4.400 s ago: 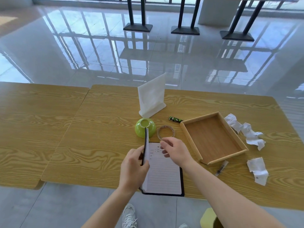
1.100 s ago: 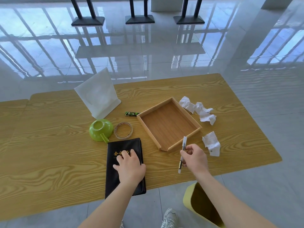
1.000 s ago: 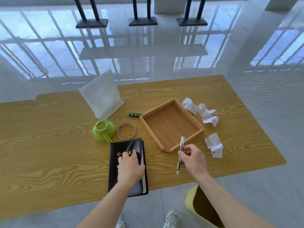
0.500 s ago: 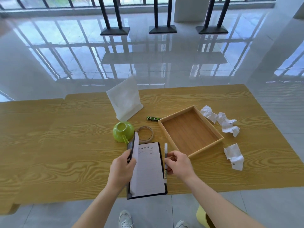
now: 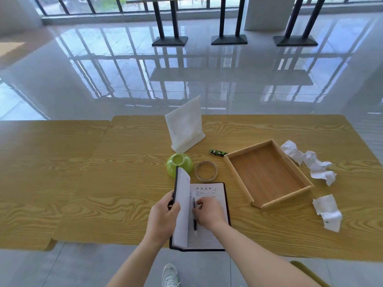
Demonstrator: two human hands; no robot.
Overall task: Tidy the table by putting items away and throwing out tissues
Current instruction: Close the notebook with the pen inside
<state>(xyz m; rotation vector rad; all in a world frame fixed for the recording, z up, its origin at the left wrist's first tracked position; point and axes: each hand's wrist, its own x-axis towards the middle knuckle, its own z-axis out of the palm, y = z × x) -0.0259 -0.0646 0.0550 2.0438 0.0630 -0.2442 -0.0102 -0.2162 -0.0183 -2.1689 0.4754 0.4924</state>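
Note:
A black notebook [image 5: 215,191] lies open near the table's front edge. My left hand [image 5: 163,218] grips its raised cover and front pages upright. My right hand [image 5: 209,212] holds a pen [image 5: 194,216] down on the lined page beside the spine. An empty wooden tray [image 5: 267,172] sits to the right. Past the tray lies a long crumpled tissue [image 5: 310,162], and a smaller crumpled tissue [image 5: 328,213] lies nearer the front edge.
A green cup [image 5: 179,164] lies upturned behind the notebook, beside a roll of clear tape [image 5: 206,170]. A small green packet [image 5: 217,152] and a white napkin holder [image 5: 185,125] stand farther back. A yellow bin's rim [image 5: 306,272] shows below the table at the right.
My left hand has lifted the notebook's cover open again. My right hand has carried the pen from beside the tray onto the open page.

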